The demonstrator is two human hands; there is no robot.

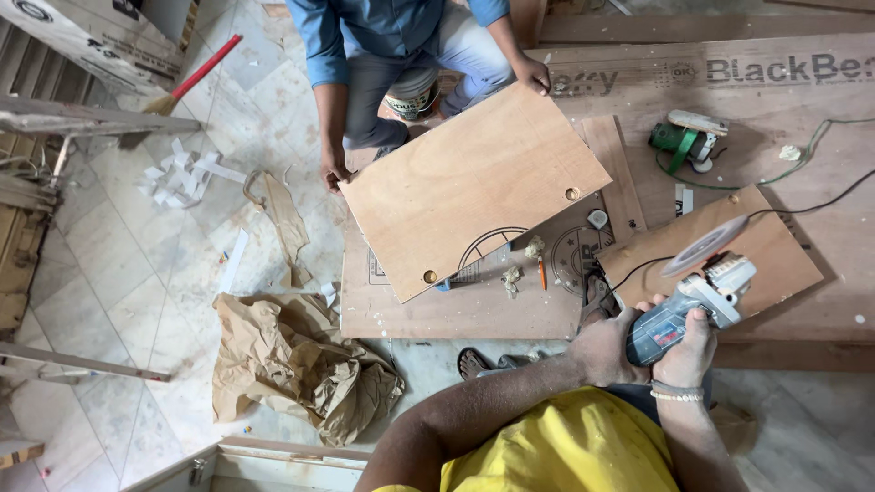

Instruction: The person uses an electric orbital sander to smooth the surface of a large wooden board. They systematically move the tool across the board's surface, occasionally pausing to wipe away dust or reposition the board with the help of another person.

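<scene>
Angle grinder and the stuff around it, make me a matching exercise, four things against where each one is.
Things:
1. angle grinder
2. plywood panel
3. crumpled brown paper
4. green power tool

Places:
A. on the tiled floor
B. lying on the big sheet, top right
C. held in the person's left hand and right hand
D. held by a co-worker's hands

Pairs: 1-C, 2-D, 3-A, 4-B

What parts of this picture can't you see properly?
Head view:
- Grinder disc: spinning blur.
- Left hand and right hand wrap the grinder body, hiding it.
- Co-worker holding the board: cut off by the top edge.
- Bucket: mostly behind the co-worker's legs.
</scene>
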